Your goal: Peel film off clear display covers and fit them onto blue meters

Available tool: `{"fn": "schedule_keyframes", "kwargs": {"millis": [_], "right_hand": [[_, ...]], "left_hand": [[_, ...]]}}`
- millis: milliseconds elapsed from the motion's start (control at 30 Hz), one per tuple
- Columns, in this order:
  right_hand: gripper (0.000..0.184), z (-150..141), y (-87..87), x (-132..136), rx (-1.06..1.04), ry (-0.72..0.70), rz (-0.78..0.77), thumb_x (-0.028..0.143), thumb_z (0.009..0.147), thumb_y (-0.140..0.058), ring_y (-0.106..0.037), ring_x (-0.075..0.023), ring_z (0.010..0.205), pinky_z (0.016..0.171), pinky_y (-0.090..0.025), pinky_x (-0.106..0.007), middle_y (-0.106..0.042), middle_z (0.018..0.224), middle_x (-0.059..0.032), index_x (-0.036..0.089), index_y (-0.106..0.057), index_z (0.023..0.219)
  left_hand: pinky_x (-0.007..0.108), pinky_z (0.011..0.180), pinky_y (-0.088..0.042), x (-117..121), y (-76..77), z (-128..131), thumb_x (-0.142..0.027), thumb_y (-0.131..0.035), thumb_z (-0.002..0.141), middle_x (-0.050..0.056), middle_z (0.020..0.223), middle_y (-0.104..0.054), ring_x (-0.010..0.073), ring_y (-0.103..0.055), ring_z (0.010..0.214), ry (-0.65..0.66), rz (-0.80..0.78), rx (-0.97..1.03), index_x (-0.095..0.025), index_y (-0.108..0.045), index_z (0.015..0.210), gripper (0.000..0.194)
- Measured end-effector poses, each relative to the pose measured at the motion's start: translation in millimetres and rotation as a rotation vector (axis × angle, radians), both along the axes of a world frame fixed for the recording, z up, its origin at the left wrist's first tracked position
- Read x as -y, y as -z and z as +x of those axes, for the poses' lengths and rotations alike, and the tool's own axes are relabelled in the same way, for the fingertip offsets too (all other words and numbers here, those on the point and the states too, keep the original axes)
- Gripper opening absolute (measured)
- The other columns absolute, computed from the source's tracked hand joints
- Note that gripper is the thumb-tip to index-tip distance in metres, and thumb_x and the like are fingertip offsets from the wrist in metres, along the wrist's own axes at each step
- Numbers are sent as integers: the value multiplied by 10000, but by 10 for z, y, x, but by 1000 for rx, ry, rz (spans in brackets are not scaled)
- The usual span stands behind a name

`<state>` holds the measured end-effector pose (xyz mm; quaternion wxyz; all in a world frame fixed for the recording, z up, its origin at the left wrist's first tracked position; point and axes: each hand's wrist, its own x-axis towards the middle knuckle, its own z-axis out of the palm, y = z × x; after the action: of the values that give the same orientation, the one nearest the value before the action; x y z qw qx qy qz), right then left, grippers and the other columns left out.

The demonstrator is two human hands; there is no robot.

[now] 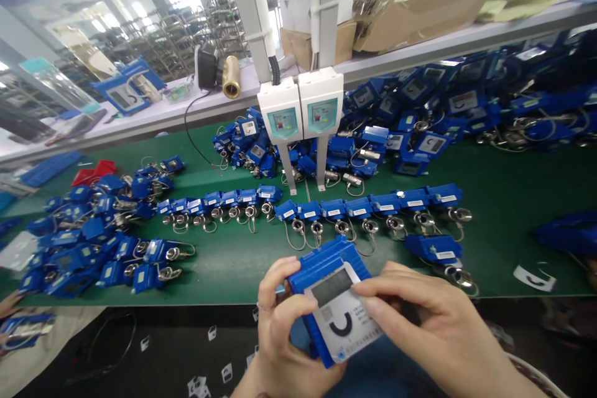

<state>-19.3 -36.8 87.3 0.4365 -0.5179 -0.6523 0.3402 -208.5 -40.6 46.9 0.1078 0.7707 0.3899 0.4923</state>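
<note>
My left hand is wrapped round a blue-cased meter with a small grey display window, its face tilted up towards me. A white label with a black curved mark and small print covers the front around the window. At the label's upper right edge, the thumb and forefinger of my right hand are pinched together on it. Part of the case's lower side is hidden behind my left fingers. Just beyond my hands, a row of similar blue meters with metal pipe fittings and thin cables lies across the green table.
More blue meters are heaped at left, with others piled at back right. Two white switch boxes stand on posts at the middle. A white label cut-out lies at right. Another person's hand shows at far left.
</note>
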Motion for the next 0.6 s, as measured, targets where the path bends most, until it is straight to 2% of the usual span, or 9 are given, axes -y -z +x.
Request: {"fn": "schedule_keyframes", "kwargs": {"millis": [67, 133, 233, 333, 367, 433, 500, 533, 600], "right_hand": [[177, 6, 24, -4, 83, -18, 42, 252, 778, -568, -584, -146, 519, 458, -485, -221, -640, 565, -18, 249, -743, 747], [225, 27, 59, -39, 220, -54, 150, 222, 817, -531, -596, -155, 577, 530, -503, -245, -675, 650, -26, 257, -733, 909], [332, 88, 132, -148, 440, -93, 300, 232, 880, -478, -582, -173, 614, 602, -496, -295, -673, 690, -34, 260, -632, 1172], [401, 118, 231, -224, 486, 71, 292, 388, 880, -521, -584, -196, 635, 615, -496, -324, -645, 692, -45, 210, -574, 1236], [495, 100, 270, -225, 448, 115, 266, 444, 847, -563, -606, -214, 700, 652, -510, -343, -660, 773, -65, 192, -533, 1273], [757, 17, 354, -201, 348, 95, 194, 515, 735, -667, -610, -282, 957, 806, -513, -413, -635, 1093, -133, 178, -412, 1363], [958, -86, 442, -198, 246, 7, 50, 523, 638, -731, -467, -343, 1217, 979, -427, -477, -448, 1379, -167, 182, -299, 1422], [989, -124, 484, -221, 185, -17, -51, 521, 629, -732, -412, -353, 1269, 1021, -384, -495, -386, 1431, -163, 189, -266, 1435], [943, -142, 559, -317, 11, -39, -258, 535, 665, -694, -441, -346, 1244, 1023, -373, -501, -430, 1397, -156, 191, -267, 1432]], "left_hand": [[474, 929, -483, -11, -9, 6, -167, -690, 561, 142, 1232, -421, 307, -482, 1153, -7, 4, -14, -210, -426, 1031, 541], [452, 929, -492, -22, -8, 13, -174, -721, 568, 143, 1227, -427, 295, -488, 1150, -17, 11, -38, -202, -429, 1035, 551], [443, 917, -502, -30, 35, 14, -213, -743, 596, 140, 1217, -436, 283, -491, 1145, -52, -7, -54, -198, -437, 1026, 528], [425, 876, -522, -31, 114, 7, -215, -728, 630, 144, 1228, -426, 277, -487, 1156, -107, -118, -20, -204, -434, 1019, 487], [417, 864, -527, -36, 138, 8, -209, -722, 637, 147, 1233, -422, 275, -488, 1159, -117, -149, -9, -204, -432, 1022, 482], [412, 852, -531, -58, 170, 25, -210, -704, 646, 152, 1235, -423, 277, -491, 1157, -104, -151, 1, -201, -433, 1023, 464], [420, 856, -528, -96, 180, 55, -203, -680, 644, 151, 1228, -429, 277, -500, 1142, -85, -108, -13, -198, -441, 1008, 435], [424, 859, -526, -118, 179, 72, -195, -676, 640, 147, 1223, -432, 277, -505, 1133, -80, -83, -29, -199, -446, 998, 425], [431, 864, -524, -162, 183, 99, -173, -685, 628, 136, 1208, -438, 273, -518, 1112, -81, -56, -66, -205, -454, 978, 421]]}}
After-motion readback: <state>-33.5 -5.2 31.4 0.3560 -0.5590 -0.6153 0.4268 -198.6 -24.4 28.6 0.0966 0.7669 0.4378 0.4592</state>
